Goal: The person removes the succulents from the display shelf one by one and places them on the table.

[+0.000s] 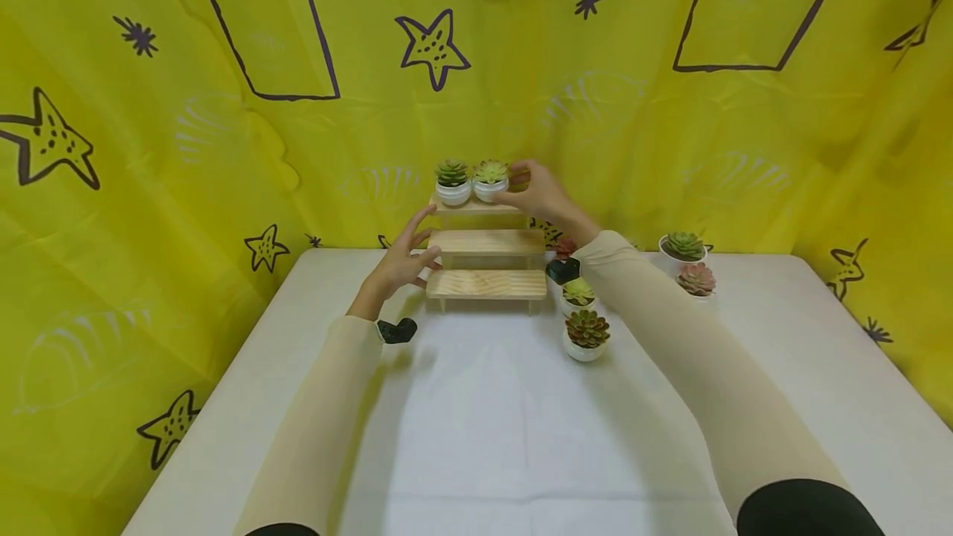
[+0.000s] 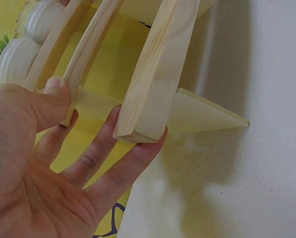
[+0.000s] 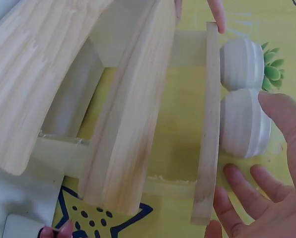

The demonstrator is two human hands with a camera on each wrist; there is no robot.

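A three-step wooden stand [image 1: 487,241] stands at the back of the table. Two succulents in white pots sit side by side on its top step: a dark green succulent [image 1: 452,174] on the left and a light green succulent [image 1: 490,173] on the right. My left hand [image 1: 402,265] holds the stand's left end, its thumb and a finger pinching the middle step [image 2: 91,44] while other fingers touch the lowest step [image 2: 153,79]. At the light green succulent's white pot [image 3: 245,124], my right hand [image 1: 542,191] has its thumb against the side and its fingers spread.
Right of the stand are a yellow-green succulent [image 1: 578,292], a brownish-green succulent [image 1: 587,329] and a red succulent [image 1: 566,247] partly behind the sleeve. Farther right sit a green succulent [image 1: 683,246] and a pink succulent [image 1: 696,279]. A yellow curtain [image 1: 357,131] hangs behind the table.
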